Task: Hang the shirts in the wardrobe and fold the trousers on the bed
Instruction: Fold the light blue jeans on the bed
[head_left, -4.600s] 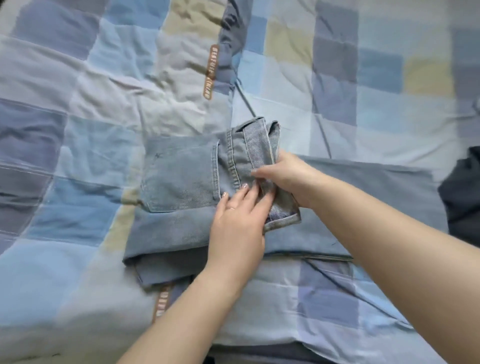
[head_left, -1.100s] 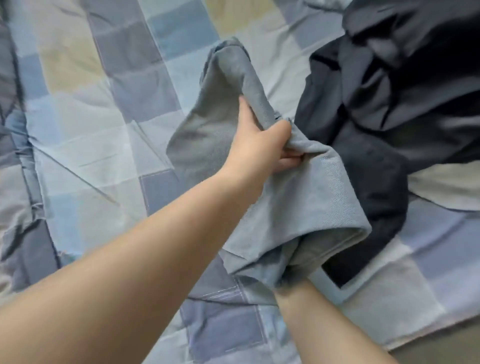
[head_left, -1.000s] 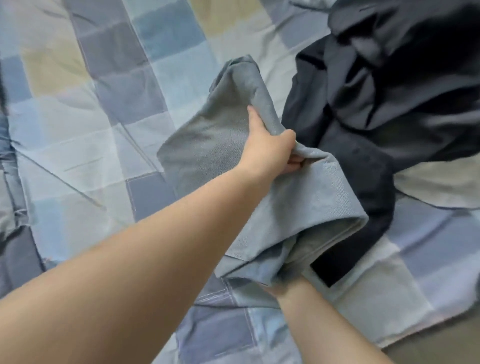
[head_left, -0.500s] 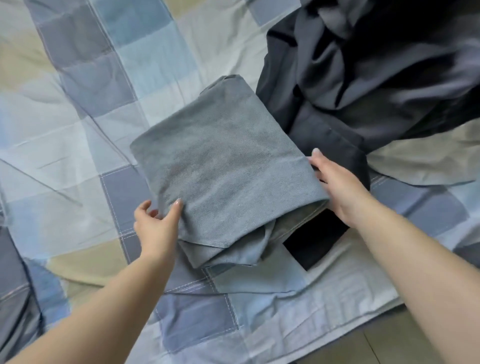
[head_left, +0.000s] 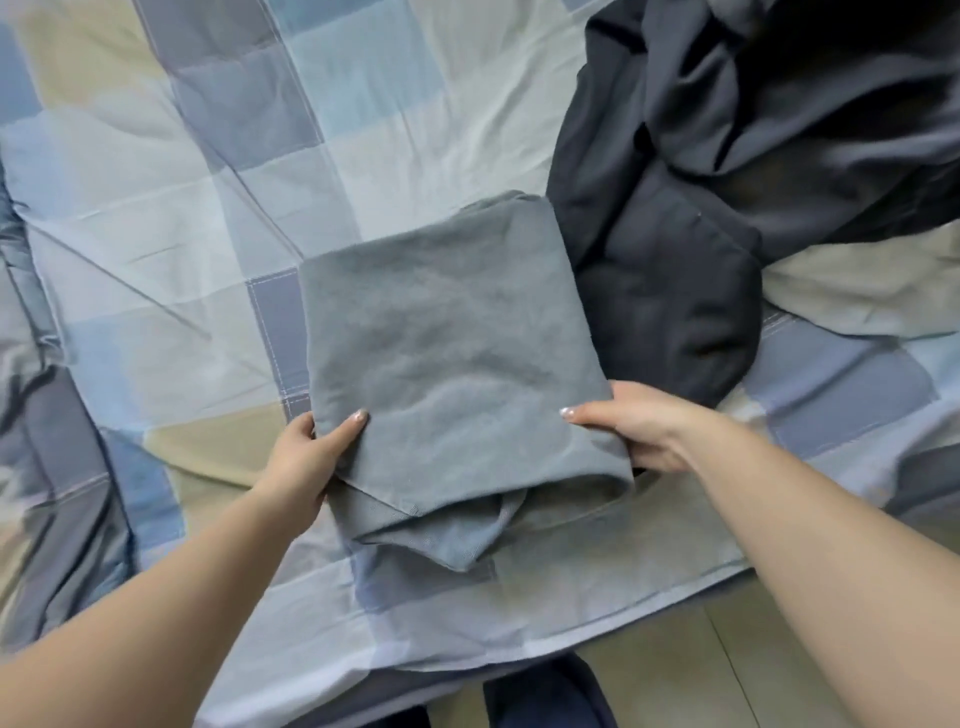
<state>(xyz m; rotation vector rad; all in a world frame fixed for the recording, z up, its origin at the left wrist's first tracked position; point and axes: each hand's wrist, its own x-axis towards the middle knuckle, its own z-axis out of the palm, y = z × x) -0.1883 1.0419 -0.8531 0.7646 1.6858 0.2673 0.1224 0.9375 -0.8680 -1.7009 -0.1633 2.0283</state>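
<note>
I'm in a home bedroom: a bed (head_left: 156, 208) under a blue and beige checked cover, loose dark clothes (head_left: 727, 182) heaped on it, tiled floor (head_left: 701, 675) below

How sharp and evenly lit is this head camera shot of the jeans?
Head view: soft, even light with no glare; the folded jeans and both hands are fairly sharp, the dark clothes pile blurs toward the top right corner, and wide-angle bending shows at the edges.

Soft, even, diffuse light fills the scene, with no glare. Shadows are faint, gathering only beneath the folded trousers (head_left: 447, 364) between the gripping hands and in the creases of the dark clothing (head_left: 727, 171) beyond the right-hand grip. Wide-angle distortion bends the edges, and slight motion blur softens the outer fabric.
</note>
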